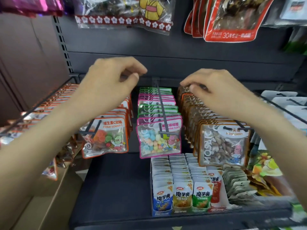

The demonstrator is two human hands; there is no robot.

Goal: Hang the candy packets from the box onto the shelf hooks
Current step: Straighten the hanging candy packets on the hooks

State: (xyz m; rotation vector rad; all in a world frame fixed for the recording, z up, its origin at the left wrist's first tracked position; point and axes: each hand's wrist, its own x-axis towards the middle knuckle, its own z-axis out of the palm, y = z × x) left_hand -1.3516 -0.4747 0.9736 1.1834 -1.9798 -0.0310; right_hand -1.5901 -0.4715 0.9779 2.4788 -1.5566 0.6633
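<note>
My left hand [113, 80] hovers over the back of the row of orange Gummi Vitamin C packets [108, 136]. Its fingers are curled, thumb against forefinger, and nothing shows between them. My right hand [214, 92] reaches over the row of brown Stone Candy packets [222, 143], and its thumb and forefinger pinch the tops of the rearmost packets. Between the two rows hangs a row of pink and green cotton candy packets [157, 140] on a dark hook [162, 107]. Part of a cardboard box [49, 196] shows at the lower left.
Another hook full of orange packets [41, 105] runs at the far left. On the dark shelf [108, 188] below stands a display carton of small snack sachets [182, 193]. Large bags [229, 19] hang overhead, with white packets [282, 100] at the right.
</note>
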